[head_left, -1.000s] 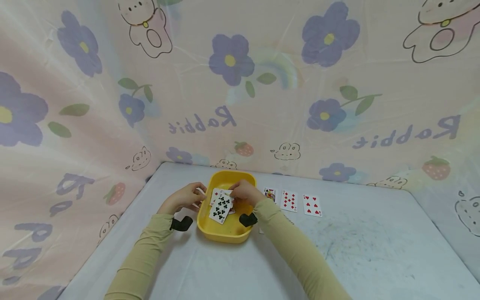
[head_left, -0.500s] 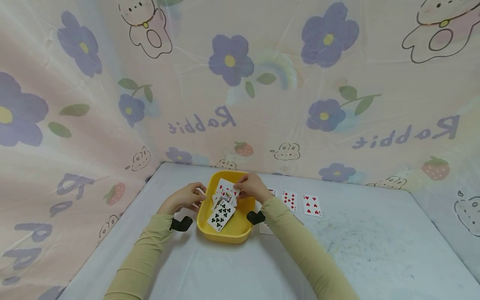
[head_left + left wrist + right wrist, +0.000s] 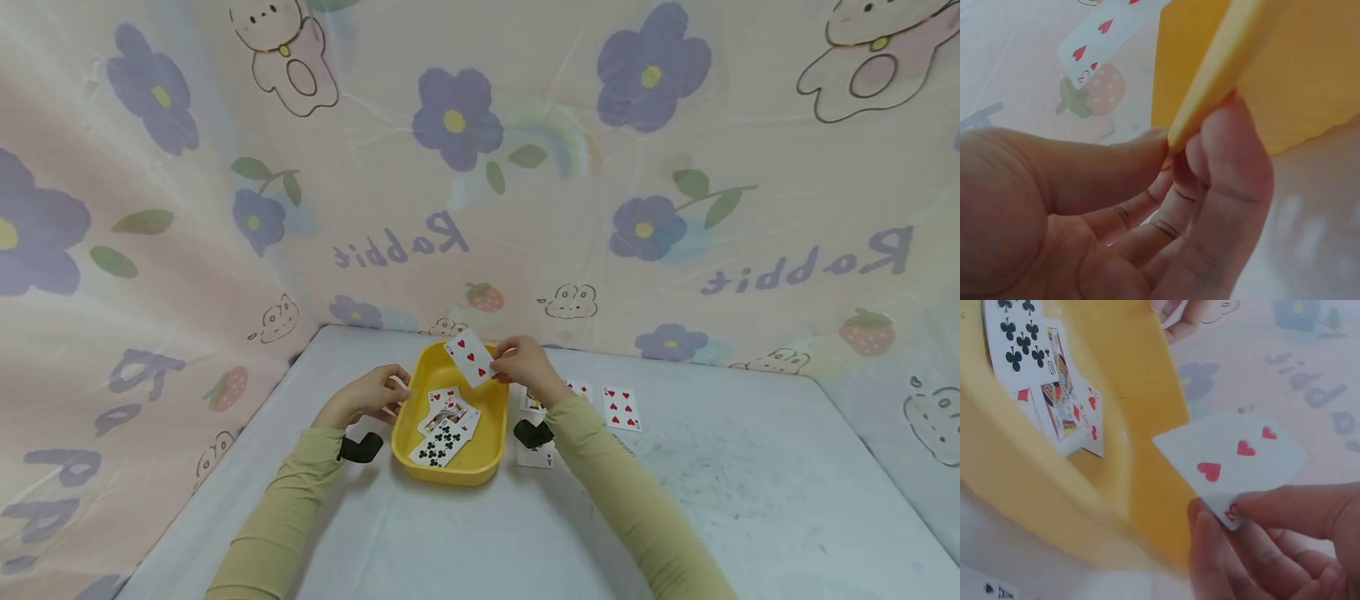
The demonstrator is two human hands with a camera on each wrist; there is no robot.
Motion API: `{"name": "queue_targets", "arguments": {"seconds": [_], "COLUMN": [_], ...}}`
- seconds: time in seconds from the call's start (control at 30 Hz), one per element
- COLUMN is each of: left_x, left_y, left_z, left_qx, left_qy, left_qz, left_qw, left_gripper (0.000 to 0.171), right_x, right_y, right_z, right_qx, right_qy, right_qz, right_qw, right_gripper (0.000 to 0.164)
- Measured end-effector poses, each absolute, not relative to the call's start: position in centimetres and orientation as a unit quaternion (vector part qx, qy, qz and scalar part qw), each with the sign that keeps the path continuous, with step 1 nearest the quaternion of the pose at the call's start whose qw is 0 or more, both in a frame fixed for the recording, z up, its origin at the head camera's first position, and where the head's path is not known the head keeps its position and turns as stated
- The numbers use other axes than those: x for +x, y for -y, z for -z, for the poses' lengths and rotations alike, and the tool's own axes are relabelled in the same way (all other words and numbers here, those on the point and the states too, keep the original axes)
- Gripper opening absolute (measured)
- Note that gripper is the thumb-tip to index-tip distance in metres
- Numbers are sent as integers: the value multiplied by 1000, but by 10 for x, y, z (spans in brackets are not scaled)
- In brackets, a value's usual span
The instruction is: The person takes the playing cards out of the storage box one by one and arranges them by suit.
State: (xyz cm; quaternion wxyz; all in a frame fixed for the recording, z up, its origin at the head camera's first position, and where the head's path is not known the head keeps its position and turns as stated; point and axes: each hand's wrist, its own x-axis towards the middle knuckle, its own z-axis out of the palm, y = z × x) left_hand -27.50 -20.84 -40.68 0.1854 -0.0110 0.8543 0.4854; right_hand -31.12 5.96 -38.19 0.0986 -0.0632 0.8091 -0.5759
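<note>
My right hand (image 3: 521, 362) pinches a three of hearts (image 3: 470, 357) by one corner, thumb on its face, above the far right part of a yellow tray (image 3: 450, 477). The right wrist view shows the card (image 3: 1241, 450) tilted over the tray's edge. With thumb and fingers my left hand (image 3: 369, 394) pinches the tray's left rim (image 3: 1210, 81). Inside the tray lie a ten of clubs (image 3: 437, 447), a face card (image 3: 452, 413) and a red-suited card (image 3: 442, 395), overlapping one another.
Right of the tray, a six of hearts (image 3: 622, 409), a diamonds card (image 3: 578, 388), a face card (image 3: 532, 402) and an ace of spades (image 3: 988, 589) lie on the white table (image 3: 712, 517). My right forearm partly covers some. A patterned cloth wall (image 3: 510, 250) rises behind.
My right hand has drawn the three of hearts out from among the tray's cards and lifted it up and right. The remaining cards have shifted and spread. My left hand keeps its place at the rim.
</note>
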Motion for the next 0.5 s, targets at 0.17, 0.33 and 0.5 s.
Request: {"name": "queue_targets", "arguments": {"seconds": [0.17, 0.33, 0.5], "left_x": [-275, -275, -276], "left_y": [208, 208, 210], "left_z": [410, 410, 408], "left_qx": [-6, -1, 0], "left_qy": [-854, -853, -854], "left_qz": [-485, -486, -485], "left_qw": [186, 189, 188], "left_gripper": [24, 25, 25], "right_x": [-310, -302, -287], "right_y": [-83, -115, -151], "right_z": [380, 376, 375], "right_qx": [-56, -51, -61], "right_qy": [-779, -764, -778], "right_qz": [613, 625, 608], "right_qw": [121, 152, 147], "right_gripper": [16, 21, 26]}}
